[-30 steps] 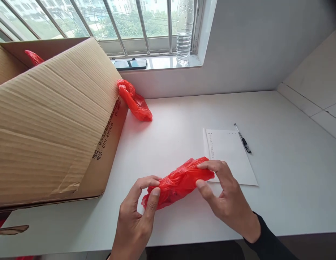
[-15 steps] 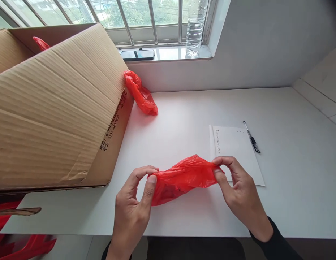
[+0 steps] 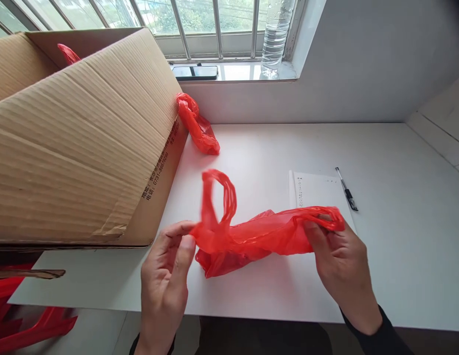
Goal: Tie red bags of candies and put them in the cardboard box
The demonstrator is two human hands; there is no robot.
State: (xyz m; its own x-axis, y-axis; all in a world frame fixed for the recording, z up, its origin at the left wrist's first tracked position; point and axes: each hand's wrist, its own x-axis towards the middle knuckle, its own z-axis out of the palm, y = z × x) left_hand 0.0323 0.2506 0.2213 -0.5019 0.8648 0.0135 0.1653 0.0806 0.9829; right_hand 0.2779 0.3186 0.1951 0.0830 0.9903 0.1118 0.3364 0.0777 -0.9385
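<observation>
A red plastic bag (image 3: 257, 239) is stretched sideways between my hands, over the front part of the white table (image 3: 251, 296). My left hand (image 3: 166, 278) pinches its left edge between thumb and fingers. One loop handle of the bag stands up just beside that grip. At the other end, my right hand (image 3: 342, 266) grips the bag near its second handle, which folds over the fingers. Part of the bag covers the lower portion of a sheet of paper (image 3: 316, 190) with small writing on it. What the bag holds, if anything, cannot be made out.
A large open cardboard box (image 3: 85, 148) fills the left side, with some red plastic inside. Another crumpled red bag (image 3: 198, 125) lies against its corner. A pen (image 3: 347, 190) rests by the paper. On the windowsill are a phone (image 3: 196, 73) and a water bottle (image 3: 276, 44).
The bag has been unfolded, and its loop handles now show, one standing up at the left. My hands have spread further apart. The view has shifted slightly.
</observation>
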